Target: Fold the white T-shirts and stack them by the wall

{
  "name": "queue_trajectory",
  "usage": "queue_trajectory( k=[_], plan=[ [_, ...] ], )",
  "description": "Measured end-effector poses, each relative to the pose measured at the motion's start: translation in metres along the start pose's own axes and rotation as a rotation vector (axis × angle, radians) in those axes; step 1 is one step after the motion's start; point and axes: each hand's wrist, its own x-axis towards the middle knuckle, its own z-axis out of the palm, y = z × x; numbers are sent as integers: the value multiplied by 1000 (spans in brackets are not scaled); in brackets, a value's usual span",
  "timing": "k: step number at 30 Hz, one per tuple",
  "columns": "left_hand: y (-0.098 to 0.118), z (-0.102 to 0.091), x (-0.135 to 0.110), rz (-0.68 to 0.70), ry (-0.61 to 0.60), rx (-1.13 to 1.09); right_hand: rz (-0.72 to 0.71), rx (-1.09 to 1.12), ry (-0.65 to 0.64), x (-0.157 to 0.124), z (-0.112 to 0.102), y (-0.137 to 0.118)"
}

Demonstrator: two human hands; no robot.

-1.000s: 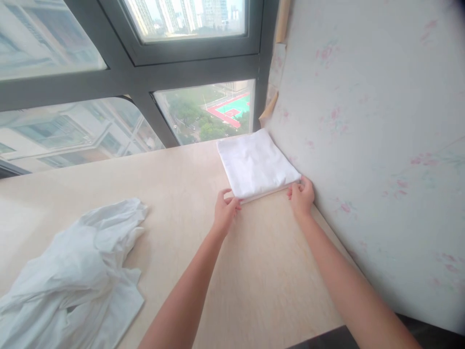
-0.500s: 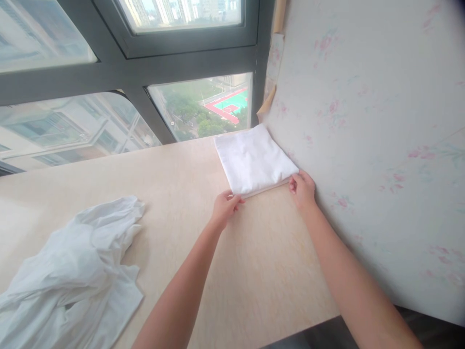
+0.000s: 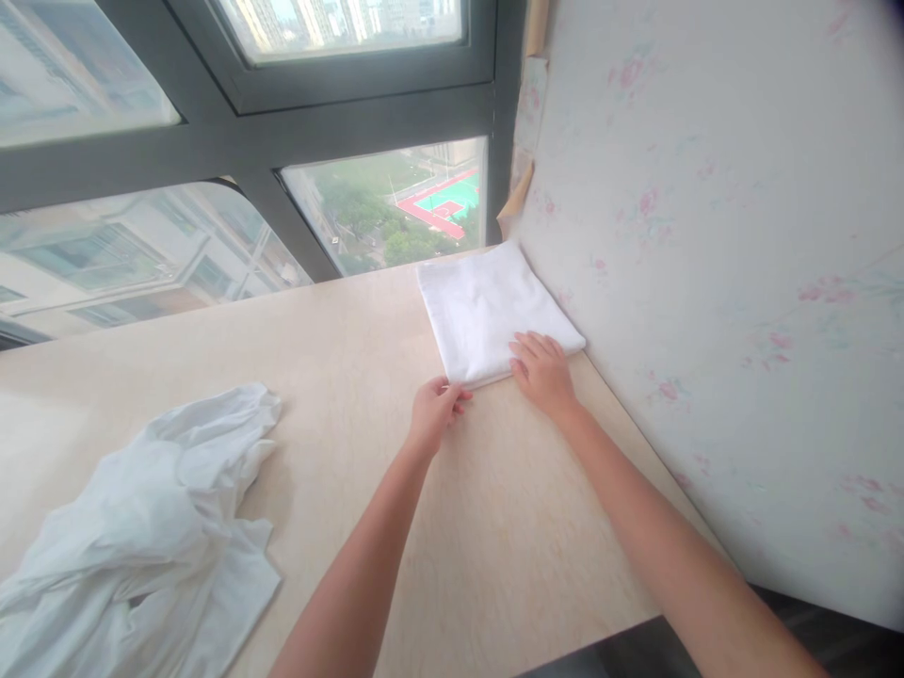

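Note:
A folded white cloth (image 3: 487, 306), perhaps a garment, lies flat in the corner between window and wall. My left hand (image 3: 439, 414) pinches its near left corner between thumb and fingers. On the cloth's near edge, right of the middle, my right hand (image 3: 543, 372) rests palm down, its fingers laid out over the top layer. The right near corner of the cloth shows uncovered beside the wall. Far to the left, a crumpled white garment (image 3: 162, 513) lies in loose folds, its lower left part cut off by the frame.
Both cloths lie on a pale beige ledge (image 3: 339, 377). Grey window frames (image 3: 381, 118) border its far side. A wall with flowered paper (image 3: 713, 282) rises along the right, with a peeling strip (image 3: 517, 202) at the corner. Beyond the ledge's near edge is a dark floor (image 3: 614, 654).
My right hand has let go of the cloth's near right corner and moved left onto its near edge, fingers now stretched out. My left hand stays at the left corner.

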Motion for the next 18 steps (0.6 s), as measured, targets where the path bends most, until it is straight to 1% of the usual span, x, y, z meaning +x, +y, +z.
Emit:
queue_trajectory(
  k=[2,5,7,9,11,13,15,18],
  plan=[
    [-3,0,0,12,11,20,104,-61,-7,-5,2,7],
    [-10,0,-3,52,49,65,282,-138,42,-14,1,19],
    [-16,1,-7,87,76,99,352,-165,65,-19,0,22],
    [-22,0,-12,124,107,132,381,-173,79,-22,-1,22],
    [-27,-1,-18,155,148,170,397,-176,105,-24,-2,21],
    [-31,-4,-27,182,180,213,384,-173,138,-28,-3,19],
    [-36,-9,-42,212,177,254,323,-152,167,-35,-5,18],
    [-49,-21,-77,265,129,312,188,-59,200,-53,-11,11]
  ],
)
